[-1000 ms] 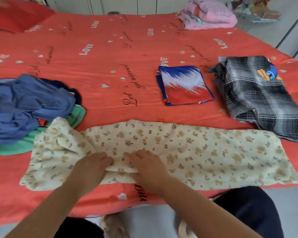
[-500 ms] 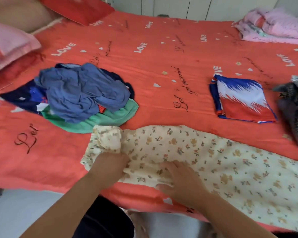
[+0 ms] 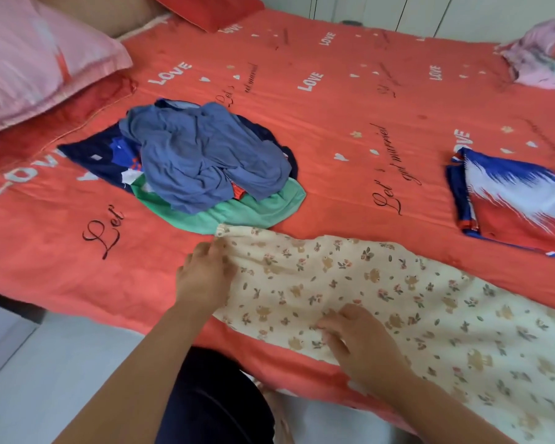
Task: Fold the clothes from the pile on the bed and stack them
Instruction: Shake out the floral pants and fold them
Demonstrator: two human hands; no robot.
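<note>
Smoothing step in progress, early in the task by my read. The floral garment [image 3: 382,299] lies spread lengthwise along the near edge of the bed [image 3: 334,107], running from the frame centre off toward 4 o'clock; it looks narrowed into a long strip but not yet folded down to stack size. The left hand [image 3: 202,277] sits at the garment's end at about 7 o'clock from centre, fingers over the hem; cannot tell whether it pinches the edge or only presses it. The right hand [image 3: 359,341] is at 5 o'clock, laid on the cloth near its front edge, fingers fairly straight and thumb spread, so pressing, not grasping. Done so far: one folded blue-white-red piece [image 3: 513,200] at 3 o'clock, flat on the cover, well apart from the floral garment; only that one layer is visible, so there is no real stack yet. Left to do: the pile [image 3: 205,161] at 10 o'clock is unfolded, with a blue item on top, a green one beneath and dark navy at the side; the green edge touches or nearly touches the floral hem. Several pieces at least remain, exact count hidden. Pink pillow [image 3: 29,59] at 10 o'clock far corner, pink bundle [image 3: 542,59] at 2 o'clock; I judge neither is part of the pile.
</note>
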